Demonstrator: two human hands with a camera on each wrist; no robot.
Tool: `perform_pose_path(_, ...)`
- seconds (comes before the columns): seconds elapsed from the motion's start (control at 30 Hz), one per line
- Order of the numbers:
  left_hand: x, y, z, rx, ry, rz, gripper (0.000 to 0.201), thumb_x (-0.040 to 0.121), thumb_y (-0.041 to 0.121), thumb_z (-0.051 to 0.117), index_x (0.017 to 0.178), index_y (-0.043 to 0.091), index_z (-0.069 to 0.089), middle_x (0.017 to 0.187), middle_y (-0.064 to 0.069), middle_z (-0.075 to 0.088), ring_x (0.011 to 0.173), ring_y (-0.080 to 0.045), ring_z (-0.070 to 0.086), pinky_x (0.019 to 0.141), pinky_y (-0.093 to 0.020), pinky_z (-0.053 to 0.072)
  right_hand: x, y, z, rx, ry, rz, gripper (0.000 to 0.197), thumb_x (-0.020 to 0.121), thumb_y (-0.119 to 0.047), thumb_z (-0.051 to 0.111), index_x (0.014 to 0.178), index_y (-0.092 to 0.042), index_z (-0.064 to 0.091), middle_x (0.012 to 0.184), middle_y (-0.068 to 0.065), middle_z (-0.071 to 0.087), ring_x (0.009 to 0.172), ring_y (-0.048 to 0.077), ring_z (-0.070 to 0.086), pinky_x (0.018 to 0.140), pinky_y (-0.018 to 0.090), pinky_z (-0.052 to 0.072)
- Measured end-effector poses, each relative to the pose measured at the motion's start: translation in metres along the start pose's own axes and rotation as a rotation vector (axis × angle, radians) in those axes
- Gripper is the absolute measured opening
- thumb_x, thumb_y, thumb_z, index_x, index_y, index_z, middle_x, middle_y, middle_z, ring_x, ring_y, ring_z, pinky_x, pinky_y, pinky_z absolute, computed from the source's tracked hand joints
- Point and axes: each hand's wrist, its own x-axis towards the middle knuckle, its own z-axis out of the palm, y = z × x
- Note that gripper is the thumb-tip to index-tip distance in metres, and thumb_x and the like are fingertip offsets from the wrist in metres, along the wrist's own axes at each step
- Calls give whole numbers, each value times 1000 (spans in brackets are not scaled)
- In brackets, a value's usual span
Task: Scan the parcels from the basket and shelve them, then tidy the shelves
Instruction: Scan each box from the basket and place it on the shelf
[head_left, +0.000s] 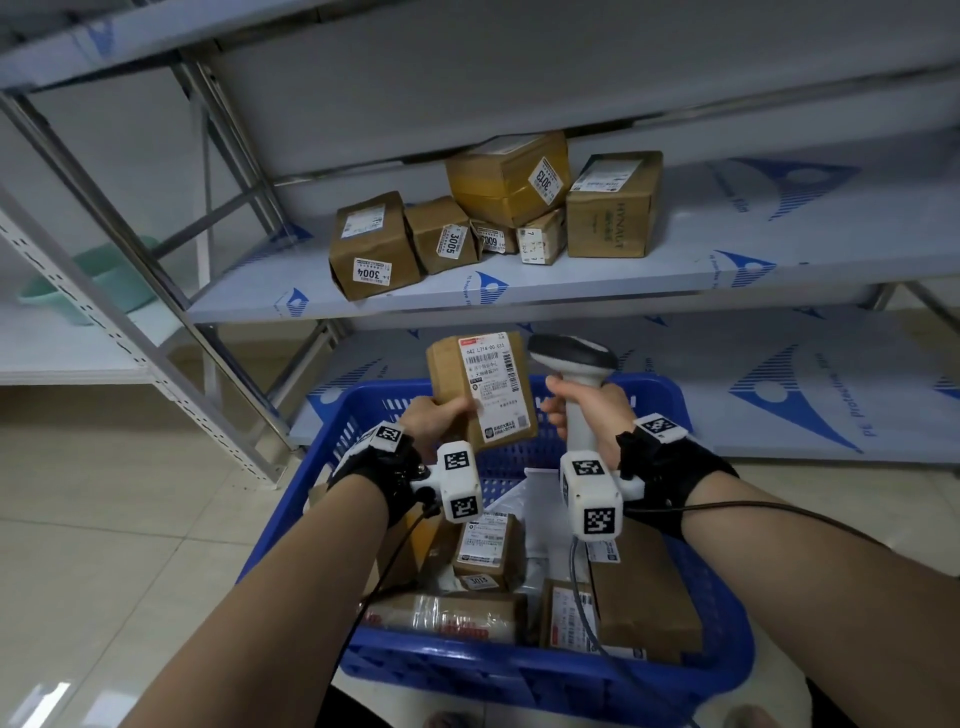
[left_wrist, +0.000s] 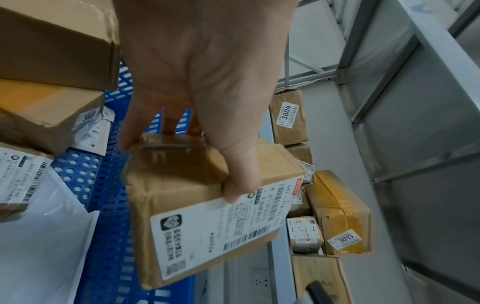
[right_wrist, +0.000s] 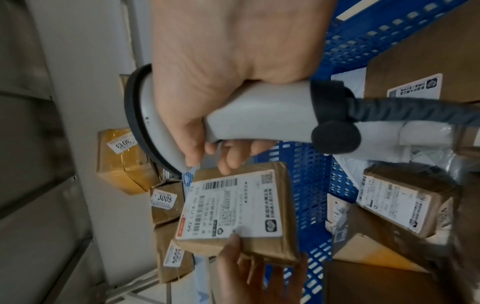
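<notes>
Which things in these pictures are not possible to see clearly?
- Scanner window: head view, faces away.
- Held parcel label text: every view, too small or blurred.
- Basket bottom: head view, covered by parcels.
- Sticker between 3005 and 7: head view, first digit hidden by the neighbouring box.

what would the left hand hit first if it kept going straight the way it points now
Probably the parcels on the shelf. The left hand, gripping a small parcel above the blue basket, points up and forward at the box labelled 3004. Depth is unclear.
</notes>
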Motion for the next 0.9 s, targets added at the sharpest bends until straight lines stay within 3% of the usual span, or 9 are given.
perform_pose_path(0.13,5,-9,0,-43,11,5,84,61,49,77,128,5,52,114,-11,67,102,-29,65,93,-50,51,-8,7,8,-99,-57,27,15,87,-14,67,80,-1,65,60,7,57,49,14,49,49,26,42)
perform_pose_path(0.23,-2,-6,3,-44,19,5,62,78,38,73,127,6,52,118,-12,65,105,-29,64,95,-50,50,-12,8,14,-111,-81,38,13,88,-12,66,81,-1,65,57,5,56,47,14,47,47,25,41)
perform_pose_path(0.4,-5,-3,4,-41,34,10,51,85,34,68,126,7,54,117,-11,66,105,-27,63,96,-49,49,-15,8,17,-146,-88,25,15,88,-11,65,75,-3,65,57,5,55,46,13,46,47,25,40)
perform_pose_path(0.6,-3,-2,6,3,15,-4,54,85,37,67,128,8,52,117,-11,65,104,-29,63,95,-48,50,-16,6,18,-185,-98,15,23,87,-11,65,65,-6,60,53,3,53,45,13,45,47,24,39)
perform_pose_path(0.77,-3,-2,8,-14,8,0,48,88,33,65,126,8,52,109,-7,64,96,-23,62,84,-37,52,-16,4,18,-180,-99,25,19,87,-10,64,69,-6,61,54,3,53,45,13,45,47,24,39)
perform_pose_path(0.9,-3,-3,7,-5,5,10,49,88,33,63,129,8,50,117,-10,64,100,-25,63,89,-41,52,-16,2,16,-210,-98,16,21,87,-11,65,67,-6,61,55,4,54,45,12,46,46,24,40)
